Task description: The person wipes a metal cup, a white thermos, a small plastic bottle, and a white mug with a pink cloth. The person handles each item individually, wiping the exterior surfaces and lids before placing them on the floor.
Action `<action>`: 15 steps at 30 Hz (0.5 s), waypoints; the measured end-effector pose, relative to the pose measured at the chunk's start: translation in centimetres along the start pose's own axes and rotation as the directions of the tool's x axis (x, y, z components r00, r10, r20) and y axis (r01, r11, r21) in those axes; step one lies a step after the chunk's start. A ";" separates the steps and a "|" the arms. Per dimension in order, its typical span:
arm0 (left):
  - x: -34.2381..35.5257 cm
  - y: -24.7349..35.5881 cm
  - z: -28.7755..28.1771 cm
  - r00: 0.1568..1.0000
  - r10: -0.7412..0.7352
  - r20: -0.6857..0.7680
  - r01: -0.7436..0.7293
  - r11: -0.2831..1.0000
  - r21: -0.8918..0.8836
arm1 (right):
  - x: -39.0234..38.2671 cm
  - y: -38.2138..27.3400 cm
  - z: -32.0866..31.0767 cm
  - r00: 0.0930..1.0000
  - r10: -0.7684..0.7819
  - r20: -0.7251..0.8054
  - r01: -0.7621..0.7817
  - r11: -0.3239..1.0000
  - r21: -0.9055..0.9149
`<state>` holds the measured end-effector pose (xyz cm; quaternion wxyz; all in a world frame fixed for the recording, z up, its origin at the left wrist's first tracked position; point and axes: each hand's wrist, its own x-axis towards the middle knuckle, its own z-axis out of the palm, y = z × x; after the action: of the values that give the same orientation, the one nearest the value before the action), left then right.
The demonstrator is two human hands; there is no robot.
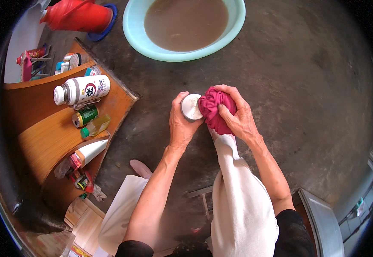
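Observation:
My left hand (181,128) is wrapped round a small round container (190,107), whose pale top with whitish smears faces up; its dark side shows at the rim. From the other side, my right hand (243,120) grips a bunched dark red cloth (214,107), thumb pressed into its folds. The cloth touches the container's right edge. Both hands are held close together above the dark floor, in front of my knee in cream trousers (242,184). The container's underside is hidden by my fingers.
Beyond my hands stands a pale turquoise basin (152,52) of murky brown water. A red vacuum flask (77,16) is at the far left. Nearer, a wooden shelf unit (45,132) holds a white thermos (93,88), a green can (86,115) and a small bottle (97,126).

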<state>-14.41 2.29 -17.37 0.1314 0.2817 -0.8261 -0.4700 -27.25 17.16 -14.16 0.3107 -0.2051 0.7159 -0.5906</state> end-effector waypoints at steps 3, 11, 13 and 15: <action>0.2 -0.1 0.5 0.999 0.033 -0.001 -0.033 0.998 0.054 | -0.6 -1.5 -0.4 1.000 -0.022 -0.016 0.019 0.987 -0.157; -0.3 -0.6 0.6 0.982 0.168 0.092 -0.170 0.985 0.012 | -1.3 -3.9 1.5 0.951 -0.298 0.088 0.303 0.826 -0.476; -0.6 -1.4 1.1 0.996 0.077 0.055 -0.075 0.996 -0.039 | -0.6 -4.1 2.1 0.951 -0.299 0.082 0.298 0.809 -0.506; -0.5 -1.1 1.3 1.000 0.019 0.011 -0.019 1.000 0.005 | 0.4 -3.5 2.3 0.967 -0.256 -0.019 0.220 0.864 -0.452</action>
<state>-14.22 3.07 -18.94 0.1306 0.2717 -0.8305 -0.4684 -26.21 14.43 -11.14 0.1520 -0.3344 0.8130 -0.4518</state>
